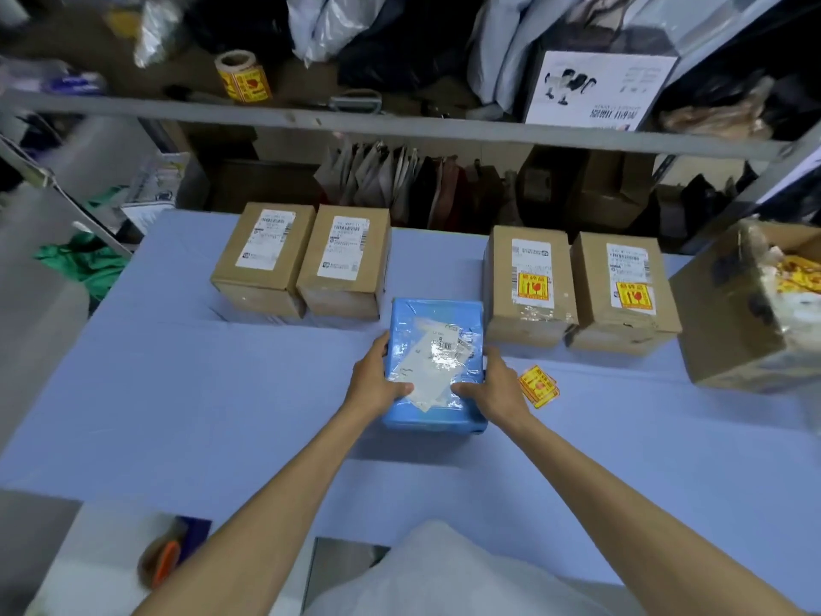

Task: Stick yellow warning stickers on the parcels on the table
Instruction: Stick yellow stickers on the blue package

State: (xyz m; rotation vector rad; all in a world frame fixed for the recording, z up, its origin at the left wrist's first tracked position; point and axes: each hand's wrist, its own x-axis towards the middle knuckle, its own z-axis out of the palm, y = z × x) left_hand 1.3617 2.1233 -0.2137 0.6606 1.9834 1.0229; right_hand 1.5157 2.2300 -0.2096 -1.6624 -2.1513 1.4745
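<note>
Between the two hands, on the blue table (222,415), lies a blue parcel (437,349). The left hand (377,380) grips its left edge and the right hand (493,386) grips its right edge, each with a thumb laid over the top. Just right of the parcel, beside the right hand, lie loose yellow stickers (538,386). Behind it to the left stand two plain brown boxes (264,260). Behind it to the right stand two stickered boxes (624,291), each bearing a yellow label. Farther right, an open carton (728,322) holds yellow stickers and pale paper.

Red glass sign on yellow sticker (534,286), on brown box (497,282), shipping label (265,240) print illegible
</note>
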